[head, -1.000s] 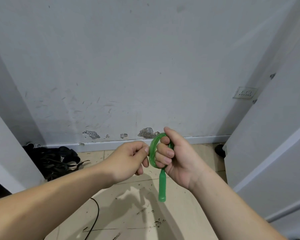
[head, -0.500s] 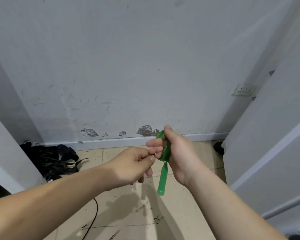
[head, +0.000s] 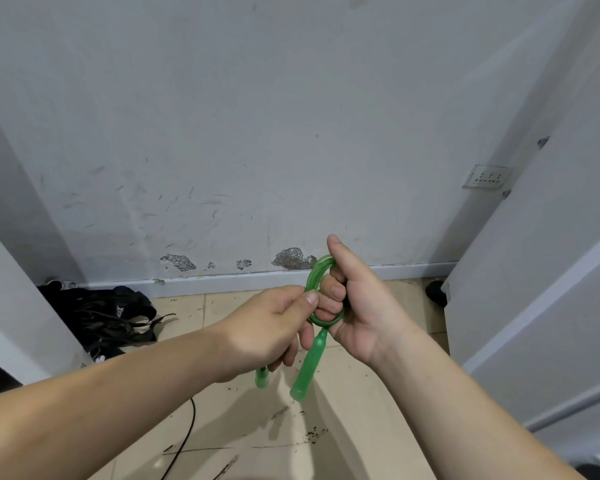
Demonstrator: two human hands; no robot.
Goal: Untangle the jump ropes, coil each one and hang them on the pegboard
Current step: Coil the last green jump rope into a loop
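Black straps (head: 101,320) lie heaped on the tiled floor (head: 343,438) at the far left, against the foot of the scuffed grey wall (head: 257,133). A thin black cable (head: 187,427) crosses the tiles nearer the camera. Next comes the left grip (head: 267,327), held in the air with its fingers curled and its thumb tip pinching the left edge of the green jump rope (head: 314,275). One green handle (head: 262,375) shows just beneath this grip, mostly hidden by it. The rope is wound into a small tight coil between the two grips. A second green handle (head: 307,368) hangs down from the bottom of the coil, tilted to the left. The right grip (head: 357,306) touches the left one. Its fingers are curled through the middle of the coil, and its thumb points up over the top of the loop, so the coil sits around those fingers. A wall socket (head: 487,176) sits higher up on the right.
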